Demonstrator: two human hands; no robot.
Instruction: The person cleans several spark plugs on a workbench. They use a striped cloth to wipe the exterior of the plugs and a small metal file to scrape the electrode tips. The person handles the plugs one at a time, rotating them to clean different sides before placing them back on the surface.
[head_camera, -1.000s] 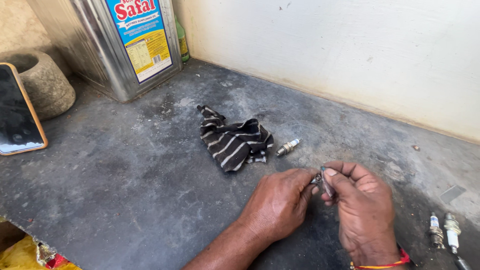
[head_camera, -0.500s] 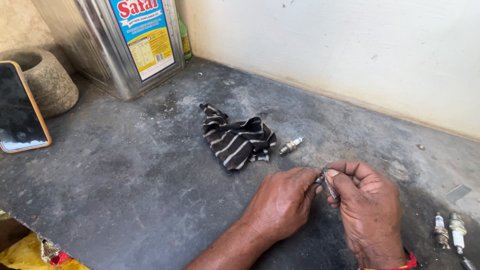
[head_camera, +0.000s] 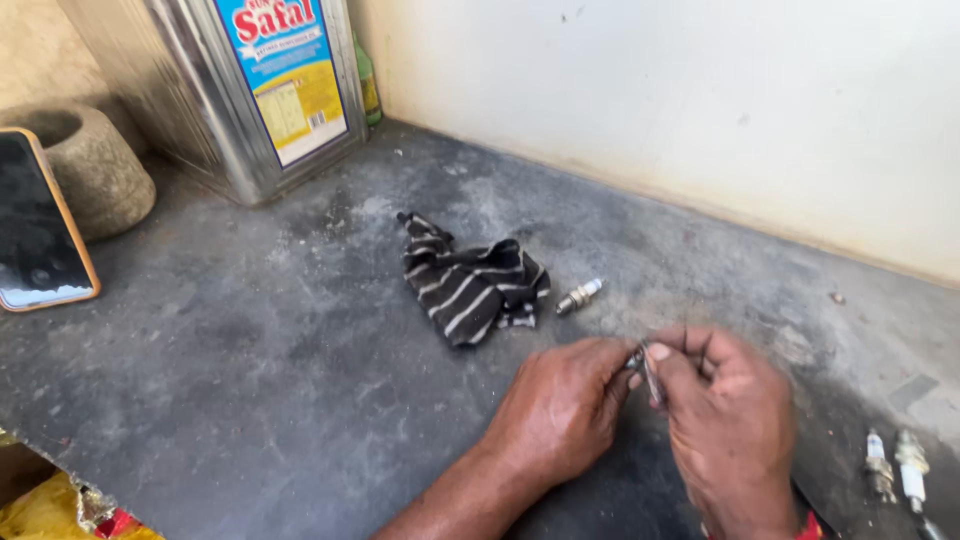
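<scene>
A small metal part (head_camera: 640, 362) sits pinched between the fingertips of the left hand (head_camera: 560, 410) and the right hand (head_camera: 730, 430), both closed on it just above the worktop (head_camera: 250, 370). Just beyond the hands lie 1 spark plug (head_camera: 579, 296) and a striped cloth (head_camera: 470, 285); 2 more spark plugs (head_camera: 895, 465) rest right of the right hand
</scene>
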